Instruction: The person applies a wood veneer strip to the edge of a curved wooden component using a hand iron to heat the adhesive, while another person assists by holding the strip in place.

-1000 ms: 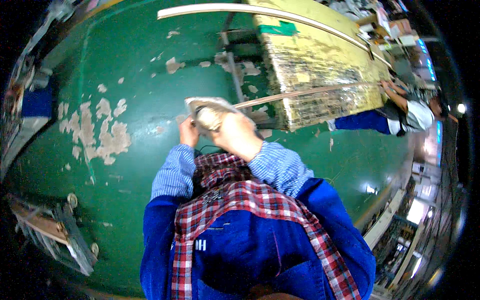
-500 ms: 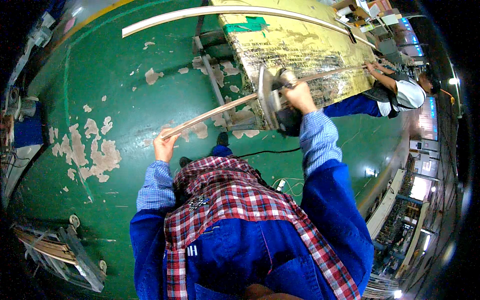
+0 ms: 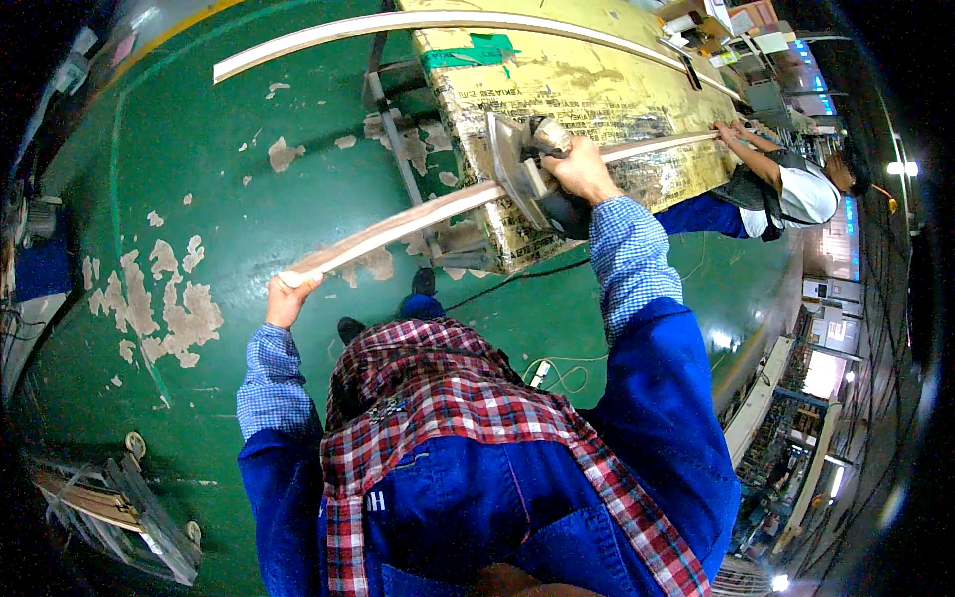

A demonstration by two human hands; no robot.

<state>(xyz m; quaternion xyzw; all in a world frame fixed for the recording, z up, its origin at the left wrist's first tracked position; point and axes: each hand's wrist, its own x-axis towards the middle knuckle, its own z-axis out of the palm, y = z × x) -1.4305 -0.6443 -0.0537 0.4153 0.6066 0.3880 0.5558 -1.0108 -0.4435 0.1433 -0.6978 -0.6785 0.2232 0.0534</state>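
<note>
My left hand grips the near left end of a long pale wooden strip, its fingers wrapped on the end. The strip slants up to the right, over the corner of a yellow-topped table. My right hand is closed on the handle of a hand-held power tool with a grey metal plate and dark body. The tool sits across the strip at the table's edge; its exact kind and underside are hidden. At the far right, a co-worker's hands hold the strip's other end.
A second long strip lies along the table's far side, overhanging left. A dark cord runs below the tool, and a pale cable lies on the green floor. A wheeled cart stands lower left. Boxes crowd the far right.
My left hand has moved left and slightly down with the strip's end. The strip has turned, showing a broader pale face. The power tool and my right hand sit slightly further left.
</note>
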